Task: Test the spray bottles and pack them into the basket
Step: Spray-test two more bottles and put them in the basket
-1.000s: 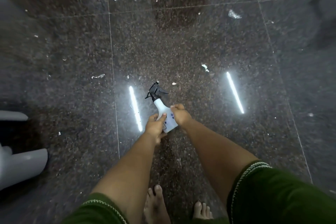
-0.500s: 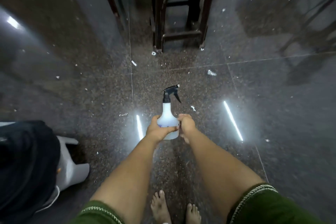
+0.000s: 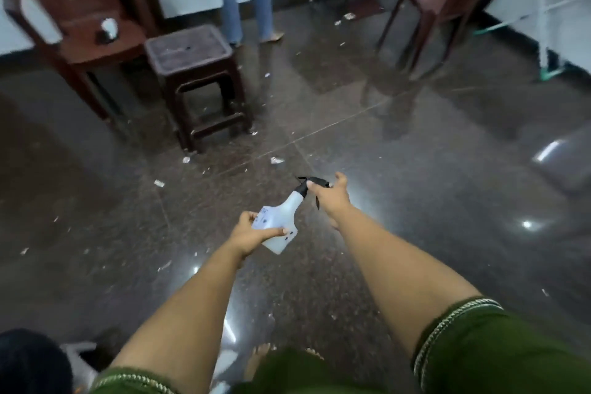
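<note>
A white spray bottle is held tilted above the dark floor, short of a brown stool, its base gripped by the left hand and its black trigger head clasped by the right hand.

The only print in sight is a small bluish marking on the side of the white spray bottle, near the thumb of the left hand; it is too blurred to read.
</note>
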Motion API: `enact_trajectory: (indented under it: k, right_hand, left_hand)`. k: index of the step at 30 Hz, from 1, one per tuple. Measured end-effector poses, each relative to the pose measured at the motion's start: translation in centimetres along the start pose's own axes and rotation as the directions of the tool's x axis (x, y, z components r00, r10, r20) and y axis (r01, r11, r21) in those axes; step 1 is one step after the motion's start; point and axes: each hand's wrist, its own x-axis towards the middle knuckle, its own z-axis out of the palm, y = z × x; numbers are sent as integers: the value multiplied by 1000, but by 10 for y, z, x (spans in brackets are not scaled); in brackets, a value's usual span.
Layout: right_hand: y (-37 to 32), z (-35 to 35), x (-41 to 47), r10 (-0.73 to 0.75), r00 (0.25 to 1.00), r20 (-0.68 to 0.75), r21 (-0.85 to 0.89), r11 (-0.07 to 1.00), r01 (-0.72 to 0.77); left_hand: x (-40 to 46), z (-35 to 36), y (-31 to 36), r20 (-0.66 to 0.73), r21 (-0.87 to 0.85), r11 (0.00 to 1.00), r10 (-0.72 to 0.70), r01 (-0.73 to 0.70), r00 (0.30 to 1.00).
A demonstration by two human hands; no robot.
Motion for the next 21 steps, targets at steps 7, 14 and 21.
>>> enact_trajectory:
  k: [7, 14, 21]
  right_hand:
    - [35, -86, -35, 66, 935, -348, 75, 996, -43]
    - [124, -176, -94, 301, 735, -607, 388, 920, -57]
    - [238, -254, -227, 559, 468, -685, 655, 754, 58]
  left_hand:
    - [-10, 48, 42, 234, 232, 959, 109, -164, 966]
    - [-25, 142, 63, 572, 403, 863, 22, -304, 820]
    - [-105, 280, 33, 831, 506, 569, -118, -648, 544]
